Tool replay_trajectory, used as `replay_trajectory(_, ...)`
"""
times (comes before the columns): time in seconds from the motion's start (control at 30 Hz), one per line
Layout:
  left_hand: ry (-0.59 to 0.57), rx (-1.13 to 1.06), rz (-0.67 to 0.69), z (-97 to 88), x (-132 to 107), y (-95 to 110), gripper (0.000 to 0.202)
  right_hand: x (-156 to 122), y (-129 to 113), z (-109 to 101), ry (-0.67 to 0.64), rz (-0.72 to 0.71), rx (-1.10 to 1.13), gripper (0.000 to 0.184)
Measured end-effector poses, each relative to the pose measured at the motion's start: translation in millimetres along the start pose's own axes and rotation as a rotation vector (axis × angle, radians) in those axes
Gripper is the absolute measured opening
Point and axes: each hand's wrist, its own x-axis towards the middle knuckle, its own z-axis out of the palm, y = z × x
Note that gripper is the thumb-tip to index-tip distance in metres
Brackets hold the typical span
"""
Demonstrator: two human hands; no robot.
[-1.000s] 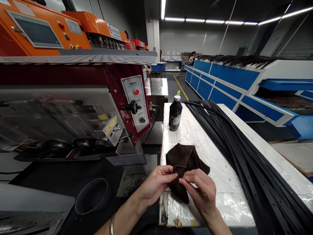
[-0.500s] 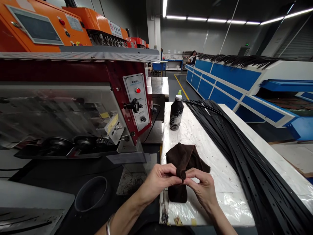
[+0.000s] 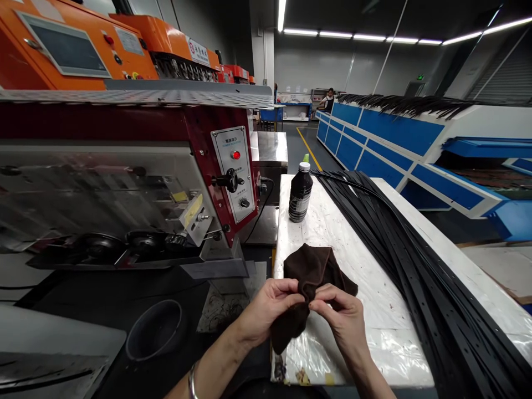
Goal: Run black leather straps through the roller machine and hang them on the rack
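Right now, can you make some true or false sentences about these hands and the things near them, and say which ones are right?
1. The left hand and right hand are pinching a dark brown cloth. True.
2. The dark bottle is lying on its side. False: it stands upright on the white table.
3. The panel light on the machine is green. False: it is red.
4. A bracelet is on the left wrist. True.
5. The black strips have small holes along them. True.

Matt brn cloth (image 3: 315,271), glossy plastic sheet (image 3: 384,327), shiny s/steel cabinet top (image 3: 269,147).
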Motion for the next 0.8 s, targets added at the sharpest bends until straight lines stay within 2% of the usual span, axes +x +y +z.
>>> replay_trajectory(0.1,-0.025,0.143,0.158,-0.3,-1.0,1.3,0.015,1.7,3.7,-4.0,-0.011,0.131,0.075,0.017)
replay_trajectory(0.17,0.011,0.272,0.289,-0.1,-1.5,0.6,0.013,2.1,5.7,-5.9,-0.027,0.197,0.111,0.019)
replay_trajectory(0.33,0.147,0.617,0.558,5.6,-4.0,-6.1,0.005,-2.7,8.1,3.8,0.017,0.347,0.283,0.025)
replay_trajectory(0.47,0.319,0.683,0.698,16.3,-5.4,-17.7,0.006,-8.1,7.6,21.9,0.113,0.457,0.540,0.030)
replay_trajectory(0.57,0.336,0.581,0.670,19.2,-4.2,-24.9,0.006,-7.9,7.4,25.0,0.127,0.415,0.561,0.030)
replay_trajectory(0.7,0.199,0.355,0.472,12.6,-2.1,-19.8,0.011,-0.6,5.4,8.1,0.011,0.289,0.403,0.026)
replay_trajectory(0.8,0.101,0.438,0.492,7.5,-3.1,-9.0,0.005,4.7,2.1,-3.8,-0.087,0.276,0.317,0.022)
